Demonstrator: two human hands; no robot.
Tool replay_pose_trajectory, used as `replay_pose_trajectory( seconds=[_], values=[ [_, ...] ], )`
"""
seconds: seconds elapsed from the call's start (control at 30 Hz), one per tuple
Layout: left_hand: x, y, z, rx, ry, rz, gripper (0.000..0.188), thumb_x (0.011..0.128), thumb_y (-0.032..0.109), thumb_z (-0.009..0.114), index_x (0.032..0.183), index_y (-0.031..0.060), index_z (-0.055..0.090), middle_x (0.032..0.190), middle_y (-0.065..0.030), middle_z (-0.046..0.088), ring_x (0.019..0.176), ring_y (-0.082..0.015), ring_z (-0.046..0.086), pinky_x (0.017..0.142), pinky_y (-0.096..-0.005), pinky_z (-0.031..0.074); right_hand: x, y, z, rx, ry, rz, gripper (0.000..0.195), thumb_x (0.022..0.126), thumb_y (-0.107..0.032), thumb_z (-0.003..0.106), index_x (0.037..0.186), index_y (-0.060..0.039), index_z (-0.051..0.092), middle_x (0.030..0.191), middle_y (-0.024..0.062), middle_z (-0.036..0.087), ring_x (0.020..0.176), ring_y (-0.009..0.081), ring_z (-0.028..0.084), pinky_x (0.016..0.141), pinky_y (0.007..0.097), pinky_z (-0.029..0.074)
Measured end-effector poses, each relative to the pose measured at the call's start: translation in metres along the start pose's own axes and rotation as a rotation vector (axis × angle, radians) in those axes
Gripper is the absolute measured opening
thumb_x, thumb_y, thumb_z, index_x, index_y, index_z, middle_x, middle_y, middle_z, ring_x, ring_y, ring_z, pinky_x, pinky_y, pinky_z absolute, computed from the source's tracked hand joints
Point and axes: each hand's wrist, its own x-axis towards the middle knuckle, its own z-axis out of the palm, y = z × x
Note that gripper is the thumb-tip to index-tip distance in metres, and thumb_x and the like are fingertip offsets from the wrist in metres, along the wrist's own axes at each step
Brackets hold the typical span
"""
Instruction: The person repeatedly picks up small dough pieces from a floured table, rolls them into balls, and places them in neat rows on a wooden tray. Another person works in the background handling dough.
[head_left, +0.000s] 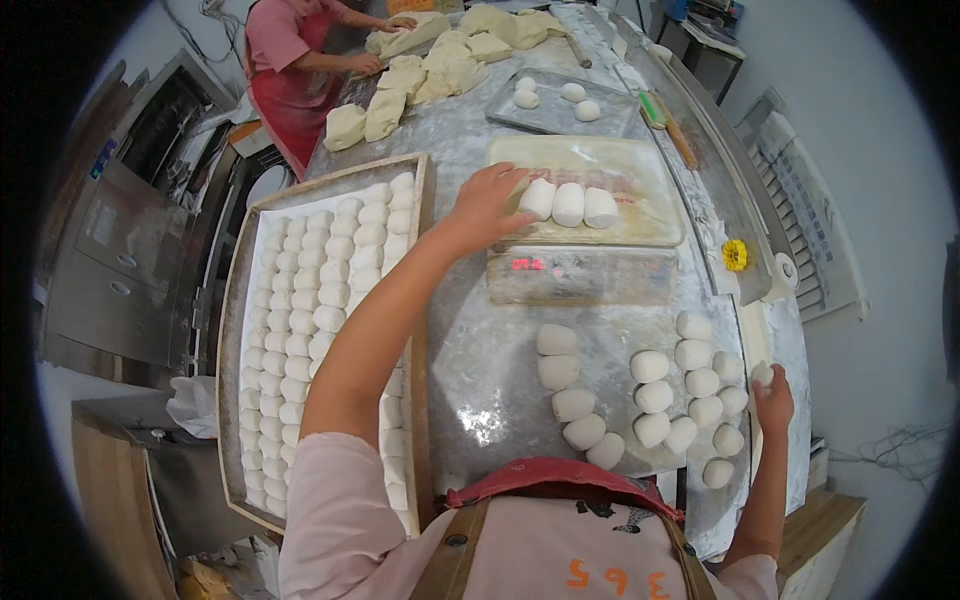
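My left hand (491, 202) is at the left end of three white dough pieces (568, 205) that lie side by side on the pan of a digital scale (637, 157). Its thumb and fingers close around the leftmost dough piece (537, 199). The scale's front panel (585, 276) shows lit red digits. Off to the right, my right hand (774, 401) grips a small dough piece (763, 373) over the floury right edge of the table. Between my body and the scale stand several rounded dough pieces (652, 396) in uneven rows on the metal table (480, 345).
A wooden tray (421, 300) with rows of dough pieces lies left. Beyond the scale is a shallow tray (555, 124) with several dough balls. A co-worker (300, 82) handles large dough slabs (450, 67). A green-headed brush (667, 127) and yellow cutter (735, 256) lie right.
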Motion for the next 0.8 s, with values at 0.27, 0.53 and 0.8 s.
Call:
replay_pose_trajectory(
  seconds=[0.27,0.53,0.8],
  values=[
    [0.064,0.041,0.037,-0.032,-0.332,-0.009,0.091,0.077,0.049,0.081,0.152,0.0184,0.04,0.138,-0.0168,0.055,0.13,-0.0378,0.049,0.106,-0.0548,0.041,0.044,-0.176,-0.029,0.67,0.028,-0.288,0.043,0.09,-0.013,0.071,0.13,-0.0079,0.057,0.111,0.0136,0.068,0.102,0.0232,0.066,0.092,0.0352,0.051],
    [0.075,0.084,0.048,0.222,-0.322,-0.187,0.075,0.073,0.054,0.082,0.138,0.0306,0.053,0.123,-0.0088,0.061,0.122,-0.0307,0.057,0.098,-0.061,0.043,0.012,-0.266,0.036,0.38,-0.168,-0.501,0.041,0.085,-0.018,0.073,0.124,-0.0098,0.064,0.123,0.0161,0.061,0.113,0.0373,0.06,0.094,0.0435,0.051],
    [0.067,0.074,0.045,0.049,-0.216,-0.208,0.063,0.079,0.052,0.077,0.134,0.0265,0.06,0.121,-0.0116,0.061,0.118,-0.0354,0.058,0.098,-0.0524,0.046,-0.019,-0.132,0.008,0.502,0.169,-0.303,0.044,0.085,-0.003,0.067,0.129,-0.0031,0.061,0.129,0.019,0.06,0.118,0.0348,0.058,0.092,0.0401,0.051]
  ],
)
